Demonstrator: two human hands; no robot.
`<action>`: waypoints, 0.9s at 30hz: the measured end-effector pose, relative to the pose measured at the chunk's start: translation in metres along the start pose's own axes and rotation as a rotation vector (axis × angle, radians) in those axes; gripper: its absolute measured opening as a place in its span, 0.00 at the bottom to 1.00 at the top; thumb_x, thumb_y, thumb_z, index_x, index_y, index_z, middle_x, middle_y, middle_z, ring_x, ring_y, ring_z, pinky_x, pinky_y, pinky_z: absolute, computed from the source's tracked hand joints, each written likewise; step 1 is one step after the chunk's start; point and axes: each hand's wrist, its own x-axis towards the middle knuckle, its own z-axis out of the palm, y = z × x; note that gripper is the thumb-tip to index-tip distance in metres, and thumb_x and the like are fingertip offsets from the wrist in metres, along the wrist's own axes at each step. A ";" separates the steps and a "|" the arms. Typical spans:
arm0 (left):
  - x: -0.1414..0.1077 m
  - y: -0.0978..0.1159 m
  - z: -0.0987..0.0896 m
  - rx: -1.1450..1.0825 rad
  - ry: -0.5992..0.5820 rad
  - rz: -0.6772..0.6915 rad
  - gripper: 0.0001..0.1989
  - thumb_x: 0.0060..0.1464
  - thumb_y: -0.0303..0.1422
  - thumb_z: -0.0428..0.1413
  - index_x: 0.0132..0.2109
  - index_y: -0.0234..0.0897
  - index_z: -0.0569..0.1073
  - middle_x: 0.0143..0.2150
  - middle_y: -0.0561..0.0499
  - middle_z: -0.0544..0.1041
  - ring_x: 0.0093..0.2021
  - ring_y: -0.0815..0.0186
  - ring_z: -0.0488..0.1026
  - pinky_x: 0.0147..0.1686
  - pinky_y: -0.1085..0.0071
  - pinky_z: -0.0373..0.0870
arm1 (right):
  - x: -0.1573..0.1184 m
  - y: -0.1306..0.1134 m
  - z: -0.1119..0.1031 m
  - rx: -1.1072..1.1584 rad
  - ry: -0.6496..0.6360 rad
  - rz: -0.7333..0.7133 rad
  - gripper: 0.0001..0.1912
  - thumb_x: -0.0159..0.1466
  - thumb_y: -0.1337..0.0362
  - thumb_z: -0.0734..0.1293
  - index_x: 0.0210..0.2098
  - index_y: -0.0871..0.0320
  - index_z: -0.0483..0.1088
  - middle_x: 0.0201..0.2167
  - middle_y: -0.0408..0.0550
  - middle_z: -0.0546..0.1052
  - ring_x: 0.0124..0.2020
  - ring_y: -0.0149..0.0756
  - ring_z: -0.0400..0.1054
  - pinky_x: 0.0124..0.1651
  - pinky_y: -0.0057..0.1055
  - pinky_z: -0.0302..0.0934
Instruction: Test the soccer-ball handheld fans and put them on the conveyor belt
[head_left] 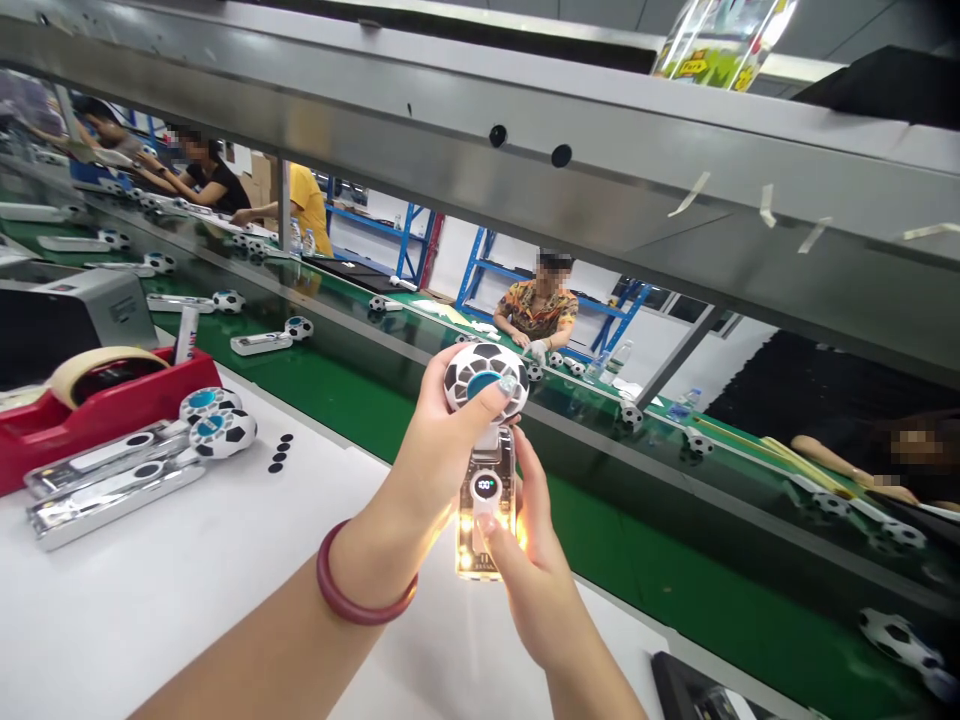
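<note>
Both of my hands hold a handheld fan [486,487] with a round, football-patterned head, raised over the white worktop. My left hand [431,450] grips the head, its thumb lying across the blue centre. Around the clear handle is my right hand [536,570], with the thumb pressed on the front below the small round display. That display reads 100, and warm lights glow inside the lower handle. Two similar fans [124,495] lie side by side on the worktop at the left. Several small black discs [280,453] sit to the right of them.
A red tape dispenser [97,410] stands at the left, near a grey machine [82,310]. Beyond the worktop runs a green conveyor belt [337,400] carrying more fans. A metal shelf beam [420,140] crosses overhead. Several people work opposite. A black tray [694,690] lies at lower right.
</note>
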 end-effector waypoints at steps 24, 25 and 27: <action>0.000 0.001 0.002 -0.057 -0.004 -0.007 0.22 0.46 0.32 0.60 0.49 0.44 0.62 0.36 0.53 0.72 0.30 0.68 0.72 0.29 0.73 0.70 | 0.003 0.006 -0.009 -0.085 -0.062 -0.039 0.33 0.64 0.55 0.59 0.64 0.44 0.39 0.60 0.46 0.57 0.59 0.41 0.55 0.55 0.41 0.59; 0.000 0.001 0.003 -0.061 -0.006 -0.008 0.23 0.46 0.32 0.60 0.49 0.44 0.62 0.36 0.53 0.72 0.30 0.68 0.72 0.29 0.73 0.70 | 0.003 0.006 -0.009 -0.079 -0.066 -0.040 0.33 0.64 0.55 0.59 0.64 0.44 0.39 0.60 0.47 0.57 0.60 0.42 0.55 0.55 0.42 0.59; 0.000 0.000 0.003 -0.075 -0.006 -0.005 0.24 0.45 0.32 0.60 0.49 0.45 0.62 0.36 0.53 0.72 0.29 0.68 0.72 0.29 0.73 0.70 | 0.003 0.008 -0.010 -0.072 -0.074 -0.043 0.34 0.64 0.56 0.59 0.64 0.45 0.38 0.60 0.48 0.58 0.60 0.42 0.54 0.55 0.43 0.59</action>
